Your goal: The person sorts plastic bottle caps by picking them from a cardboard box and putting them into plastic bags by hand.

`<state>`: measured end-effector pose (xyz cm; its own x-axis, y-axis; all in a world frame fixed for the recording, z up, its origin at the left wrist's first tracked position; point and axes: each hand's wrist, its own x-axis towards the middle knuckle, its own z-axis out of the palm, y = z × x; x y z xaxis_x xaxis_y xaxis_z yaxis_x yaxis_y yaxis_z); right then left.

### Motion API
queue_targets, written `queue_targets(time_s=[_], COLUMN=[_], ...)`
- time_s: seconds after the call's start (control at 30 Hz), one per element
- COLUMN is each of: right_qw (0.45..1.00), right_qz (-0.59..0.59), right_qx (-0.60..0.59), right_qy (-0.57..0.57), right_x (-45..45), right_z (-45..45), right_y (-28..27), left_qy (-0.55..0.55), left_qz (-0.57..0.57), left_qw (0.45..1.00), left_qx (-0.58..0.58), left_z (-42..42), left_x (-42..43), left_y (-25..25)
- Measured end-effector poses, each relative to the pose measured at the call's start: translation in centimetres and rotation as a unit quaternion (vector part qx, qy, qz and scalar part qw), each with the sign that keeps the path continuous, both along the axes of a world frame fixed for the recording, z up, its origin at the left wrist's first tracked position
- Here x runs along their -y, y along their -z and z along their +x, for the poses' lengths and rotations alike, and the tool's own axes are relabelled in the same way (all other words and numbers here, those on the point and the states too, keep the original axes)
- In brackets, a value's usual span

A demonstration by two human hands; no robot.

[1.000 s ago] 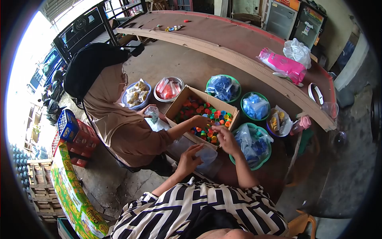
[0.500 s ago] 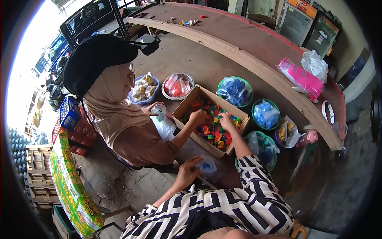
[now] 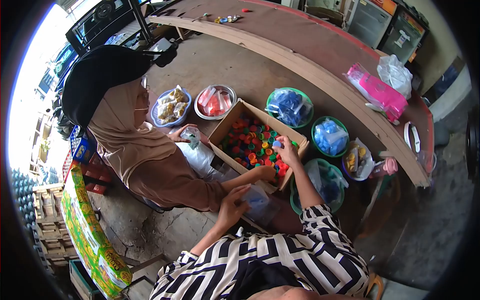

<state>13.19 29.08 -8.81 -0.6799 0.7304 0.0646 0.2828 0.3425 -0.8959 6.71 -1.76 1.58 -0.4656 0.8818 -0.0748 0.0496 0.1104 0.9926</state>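
Observation:
My left hand [image 3: 233, 204] is closed on the edge of a clear plastic bag [image 3: 257, 200] with some blue in it. Over the right side of the cardboard box [image 3: 225, 124], my right hand [image 3: 287, 151] pinches a blue cap [image 3: 277, 144]. Many red, green, orange and yellow caps [image 3: 253, 142] lie loose inside the box. A co-worker's hand [image 3: 266, 173] is low over the box's near edge; what it holds, if anything, is hidden. The co-worker's other hand [image 3: 181, 135] holds a small clear bag [image 3: 191, 136] left of the box.
Behind and right of the box stand green baskets with blue bags [image 3: 290, 107] [image 3: 330, 136]. A teal basket [image 3: 341, 197] is beside my right forearm. Bowls of yellow [image 3: 171, 106] and red bags [image 3: 215, 102] stand behind left. A wooden beam [image 3: 320, 75] crosses behind.
My right hand has come up slightly out of the caps with a blue cap between its fingers. The co-worker's nearer hand has moved from mid-box to the near edge. The view has shifted a little.

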Motion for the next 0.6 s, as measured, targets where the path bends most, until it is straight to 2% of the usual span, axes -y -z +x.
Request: queue_targets(time_s=[0.03,0.07,0.17,0.23,0.3,0.37,0.4,0.53,0.6], right_qw=[0.998,0.996,0.991,0.99,0.986,0.978,0.972,0.953,0.956], right_qz=[-0.042,-0.02,-0.041,0.003,-0.009,0.153,0.193,0.286,0.281], right_qx=[-0.037,-0.075,-0.099,-0.094,-0.123,-0.05,-0.028,0.01,0.025], right_qy=[-0.023,-0.054,-0.082,-0.102,-0.11,-0.132,-0.128,-0.096,-0.086], right_x=[1.2,3.0,8.4,11.7,13.8,15.3,16.2,17.5,17.3], right_z=[1.1,2.2,5.4,7.3,8.4,9.4,10.0,10.8,10.9], right_y=[-2.4,-5.0,-10.9,-13.7,-13.3,-13.1,-14.0,-13.4,-13.1], left_qy=[0.006,0.007,0.029,0.041,0.045,0.055,0.056,0.078,0.076], left_qz=[0.003,0.018,-0.001,0.002,0.022,0.024,0.023,0.013,0.016], left_qw=[1.0,1.0,0.999,0.999,0.999,0.998,0.997,0.994,0.991], left_qx=[-0.02,-0.024,-0.034,-0.033,-0.013,-0.029,-0.041,-0.08,-0.105], left_z=[-0.1,-0.1,-0.1,0.2,0.8,1.3,1.5,1.7,1.3], left_x=[-0.2,-0.6,-2.0,-2.7,-3.4,-3.6,-3.7,-3.7,-3.6], left_y=[0.0,0.4,-0.5,-0.5,-0.6,-0.6,-0.6,-1.1,-1.0])
